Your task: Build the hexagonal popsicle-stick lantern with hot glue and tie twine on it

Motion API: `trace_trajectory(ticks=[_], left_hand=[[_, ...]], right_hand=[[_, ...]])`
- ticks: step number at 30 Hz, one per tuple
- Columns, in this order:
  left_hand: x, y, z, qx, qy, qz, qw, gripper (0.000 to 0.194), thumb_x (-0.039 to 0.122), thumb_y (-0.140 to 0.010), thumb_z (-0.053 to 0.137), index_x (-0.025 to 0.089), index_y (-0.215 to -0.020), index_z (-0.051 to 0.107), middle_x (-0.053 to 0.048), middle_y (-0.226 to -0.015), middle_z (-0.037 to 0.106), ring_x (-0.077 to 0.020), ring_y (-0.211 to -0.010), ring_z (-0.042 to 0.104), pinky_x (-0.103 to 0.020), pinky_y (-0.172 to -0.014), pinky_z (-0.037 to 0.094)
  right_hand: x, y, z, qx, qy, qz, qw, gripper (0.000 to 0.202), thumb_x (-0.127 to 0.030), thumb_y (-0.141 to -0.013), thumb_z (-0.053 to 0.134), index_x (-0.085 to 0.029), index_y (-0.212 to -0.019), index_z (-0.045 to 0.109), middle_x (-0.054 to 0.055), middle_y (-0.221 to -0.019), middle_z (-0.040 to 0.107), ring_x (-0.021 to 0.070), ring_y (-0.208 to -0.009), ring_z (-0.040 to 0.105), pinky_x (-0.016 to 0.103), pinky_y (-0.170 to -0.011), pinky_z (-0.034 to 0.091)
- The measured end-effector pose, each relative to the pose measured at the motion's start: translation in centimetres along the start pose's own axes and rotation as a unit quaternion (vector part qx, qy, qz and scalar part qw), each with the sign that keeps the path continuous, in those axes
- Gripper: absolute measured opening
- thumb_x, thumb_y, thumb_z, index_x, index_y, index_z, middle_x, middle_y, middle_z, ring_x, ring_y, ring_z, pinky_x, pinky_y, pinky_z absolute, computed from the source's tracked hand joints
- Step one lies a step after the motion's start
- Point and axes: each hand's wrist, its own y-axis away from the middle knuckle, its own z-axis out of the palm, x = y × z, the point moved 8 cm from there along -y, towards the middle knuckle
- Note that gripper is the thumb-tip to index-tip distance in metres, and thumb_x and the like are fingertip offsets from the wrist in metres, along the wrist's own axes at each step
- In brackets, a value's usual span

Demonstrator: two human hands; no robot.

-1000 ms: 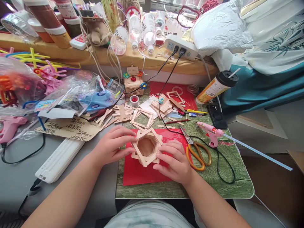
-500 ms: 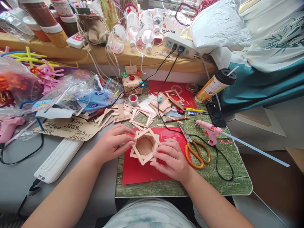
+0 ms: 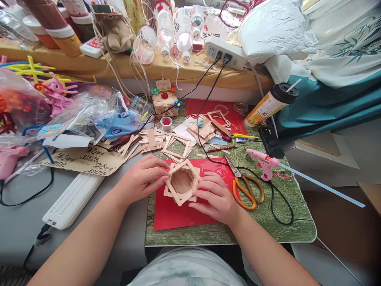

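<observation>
A small star-shaped box of craft sticks (image 3: 179, 200) sits between my hands, with its open top facing up. Stacked sticks form its walls, and a stick floor shows inside. My left hand (image 3: 145, 176) holds the box's left side with its fingertips. At the right side, my right hand (image 3: 214, 196) has curled fingers against the rim; its thumb is hidden. Beneath the box lies a sheet of red paper (image 3: 166, 217). Just behind it is a square frame of craft sticks (image 3: 173, 154), with several loose craft sticks (image 3: 153, 139) to the left.
Orange-handled scissors (image 3: 238, 174) and a pink glue gun (image 3: 263, 161) with a trailing cord lie to the right. Behind them leans a lidded cup (image 3: 268, 106). Black cords run down from a power strip (image 3: 222, 55). Sandpaper (image 3: 89, 159) and plastic bags crowd the left.
The box has shifted very slightly in my hands. Both hands keep the same hold, and the camera view has moved a little.
</observation>
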Motion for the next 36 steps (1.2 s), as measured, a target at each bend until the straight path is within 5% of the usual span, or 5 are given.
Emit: trace_trajectory(ticks=[18,23,29,33,36], left_hand=[[-0.2,0.1,-0.2,0.024,0.103,-0.038,0.994,0.022,0.020,-0.103,0.072,0.026,-0.124,0.077,-0.010,-0.122,0.075,-0.0227,-0.115,0.071,-0.035,-0.101,0.059],[-1.2,0.5,-0.6,0.071,0.128,-0.094,0.985,0.029,0.026,-0.105,0.071,0.027,-0.134,0.074,-0.009,-0.126,0.076,-0.0242,-0.121,0.070,-0.037,-0.108,0.055],[-3.5,1.5,2.4,0.071,0.301,-0.280,0.909,0.048,0.053,-0.108,0.063,0.026,-0.147,0.069,-0.013,-0.151,0.069,-0.0326,-0.139,0.064,-0.044,-0.118,0.050],[-2.7,1.7,5.1,0.103,0.429,-0.309,0.843,0.058,0.062,-0.111,0.050,0.024,-0.153,0.066,-0.012,-0.163,0.061,-0.0357,-0.153,0.055,-0.047,-0.128,0.044],[-1.9,1.9,6.5,0.143,0.456,-0.326,0.815,0.062,0.065,-0.109,0.051,0.023,-0.151,0.067,-0.012,-0.162,0.062,-0.0367,-0.150,0.058,-0.049,-0.126,0.046]], right_hand=[[-0.9,-0.2,-1.5,0.064,0.020,-0.018,0.998,0.050,-0.037,-0.091,0.091,-0.032,-0.135,0.070,0.008,-0.115,0.079,0.0286,-0.108,0.075,0.053,-0.103,0.065],[0.5,0.9,-2.2,0.115,-0.001,0.049,0.992,0.052,-0.054,-0.096,0.081,-0.034,-0.142,0.069,0.013,-0.130,0.071,0.0346,-0.122,0.071,0.059,-0.106,0.063],[3.7,1.7,0.4,0.042,-0.138,0.213,0.966,0.069,-0.056,-0.103,0.071,-0.037,-0.166,0.050,0.012,-0.171,0.049,0.0392,-0.160,0.047,0.066,-0.131,0.041],[4.4,2.3,2.6,0.031,-0.276,0.287,0.917,0.071,-0.057,-0.111,0.057,-0.042,-0.175,0.031,0.002,-0.185,0.028,0.0324,-0.172,0.027,0.060,-0.139,0.031],[4.6,2.6,3.7,0.066,-0.372,0.324,0.868,0.063,-0.057,-0.115,0.045,-0.043,-0.175,0.030,-0.002,-0.185,0.029,0.0271,-0.172,0.027,0.056,-0.141,0.028]])
